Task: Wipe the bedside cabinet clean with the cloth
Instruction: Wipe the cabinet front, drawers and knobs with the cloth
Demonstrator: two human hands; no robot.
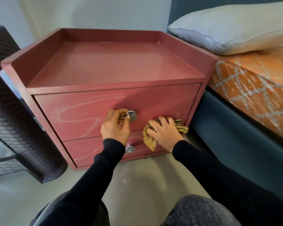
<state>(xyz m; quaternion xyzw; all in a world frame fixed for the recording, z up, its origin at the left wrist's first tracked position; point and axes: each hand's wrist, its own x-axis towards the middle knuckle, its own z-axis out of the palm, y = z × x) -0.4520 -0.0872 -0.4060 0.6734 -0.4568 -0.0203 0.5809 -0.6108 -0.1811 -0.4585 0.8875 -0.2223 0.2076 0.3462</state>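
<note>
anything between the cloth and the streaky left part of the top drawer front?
Yes. The left hand grips the round metal knob mid-drawer, directly between the yellow checked cloth under the right hand and the pale streaks on the red cabinet's top drawer front.

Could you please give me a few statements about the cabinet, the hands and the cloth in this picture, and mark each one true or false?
1. The right hand presses the cloth against the cabinet's front. True.
2. The left hand rests flat on the cabinet's top. False: its fingers are around the upper knob of the top drawer.
3. Pale streaks show on the drawer fronts. True.
4. The cabinet has three drawers. False: two are visible, each with a metal knob.
5. A pillow lies on the bed to the right of the cabinet. True.
</note>
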